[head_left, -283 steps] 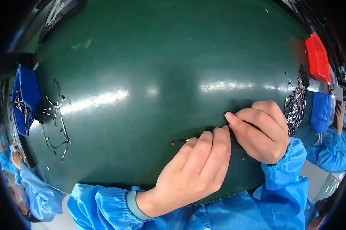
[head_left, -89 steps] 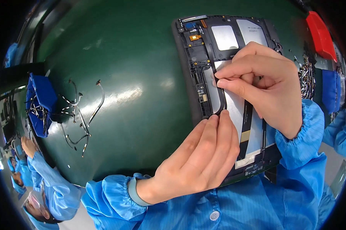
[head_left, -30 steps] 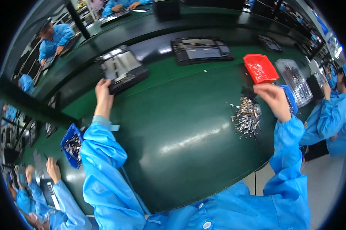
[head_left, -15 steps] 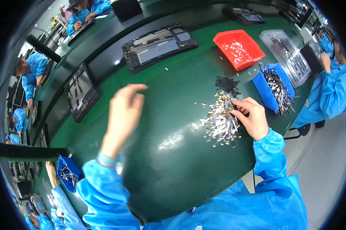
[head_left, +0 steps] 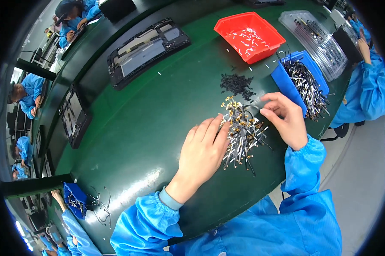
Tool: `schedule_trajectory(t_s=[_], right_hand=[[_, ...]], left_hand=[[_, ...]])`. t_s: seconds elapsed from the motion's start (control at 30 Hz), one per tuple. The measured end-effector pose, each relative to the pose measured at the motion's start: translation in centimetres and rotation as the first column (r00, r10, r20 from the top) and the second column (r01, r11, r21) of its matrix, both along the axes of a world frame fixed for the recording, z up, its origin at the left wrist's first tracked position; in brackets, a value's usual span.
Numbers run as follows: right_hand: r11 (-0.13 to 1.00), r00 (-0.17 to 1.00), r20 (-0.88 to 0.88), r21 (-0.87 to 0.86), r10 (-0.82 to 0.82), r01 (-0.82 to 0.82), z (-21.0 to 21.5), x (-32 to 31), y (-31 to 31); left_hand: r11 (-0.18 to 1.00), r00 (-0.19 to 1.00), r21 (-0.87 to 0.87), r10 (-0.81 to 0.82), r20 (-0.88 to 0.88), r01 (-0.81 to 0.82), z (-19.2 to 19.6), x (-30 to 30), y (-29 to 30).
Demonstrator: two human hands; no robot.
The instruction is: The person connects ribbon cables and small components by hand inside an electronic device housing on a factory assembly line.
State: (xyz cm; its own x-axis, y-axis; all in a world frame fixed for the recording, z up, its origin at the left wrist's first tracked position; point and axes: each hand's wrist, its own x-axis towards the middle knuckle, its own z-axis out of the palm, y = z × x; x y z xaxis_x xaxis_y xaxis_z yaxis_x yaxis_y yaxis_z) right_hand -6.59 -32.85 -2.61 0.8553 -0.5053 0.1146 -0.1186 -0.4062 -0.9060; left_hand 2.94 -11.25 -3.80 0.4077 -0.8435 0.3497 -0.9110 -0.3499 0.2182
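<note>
Pile of small cables (head_left: 243, 130) with gold-coloured connector ends, heaped loose on the green table (head_left: 128, 132), just right of centre in the head view. Left hand (head_left: 201, 153) laid flat on the pile's 9 o'clock edge, fingers stretched out and resting on the strands, nothing pinched. Right hand (head_left: 286, 119) at the pile's 3 o'clock side, fingers curled over the heap, thumb and forefinger drawn together above it; whether a strand sits between them, cannot tell from here.

Look light, thin and floppy, these cables, tangled one through another, so likely to drag neighbours along when one gets lifted. Best taken near a connector end, where something stiffer offers a hold; the fine leads probably kink if yanked.

Round about: a smaller scatter of black parts (head_left: 237, 84) at 12 o'clock from the pile, just apart from it. Blue bin (head_left: 286, 81) full of more thin dark leads at 2 o'clock, close beside the right hand. Red tray (head_left: 226, 27) with small white pieces further out at 12 o'clock. Clear compartment tray (head_left: 320, 38) beyond the blue bin at 1 o'clock. Open device chassis (head_left: 147, 49) well apart at 10 o'clock. Another person's blue sleeve (head_left: 374, 89) at the far 3 o'clock rim, keeping to its own station.
</note>
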Motion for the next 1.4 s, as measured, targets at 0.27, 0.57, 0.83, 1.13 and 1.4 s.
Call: schedule_trajectory(t_s=[0.27,0.57,0.83,1.13,1.4], right_hand=[[0.959,0.991,0.089,-0.259,-0.097,0.117,1.0,-0.6,-0.5],[0.549,0.910,0.413,-0.771,0.044,0.323,3.8,-1.0,-1.1],[0.469,1.000,-0.011,-0.883,-0.004,-0.007,5.2,0.3,-4.6],[0.808,0.889,0.338,-0.586,0.308,-0.056,7.8,1.0,1.4],[0.822,0.843,0.135,-0.345,0.521,-0.453,0.1,5.4,5.7]], left_hand=[[0.991,0.999,-0.134,0.008,-0.031,-0.013,2.4,-0.3,-3.4],[0.985,0.997,-0.175,-0.016,-0.075,0.003,4.5,-2.1,-2.9],[0.991,0.984,-0.057,0.112,-0.137,-0.121,5.0,-3.5,1.9],[0.970,0.961,-0.041,0.232,-0.152,-0.240,7.9,-4.7,4.5],[0.944,0.935,-0.017,0.322,-0.148,-0.328,7.6,-5.1,6.2]])
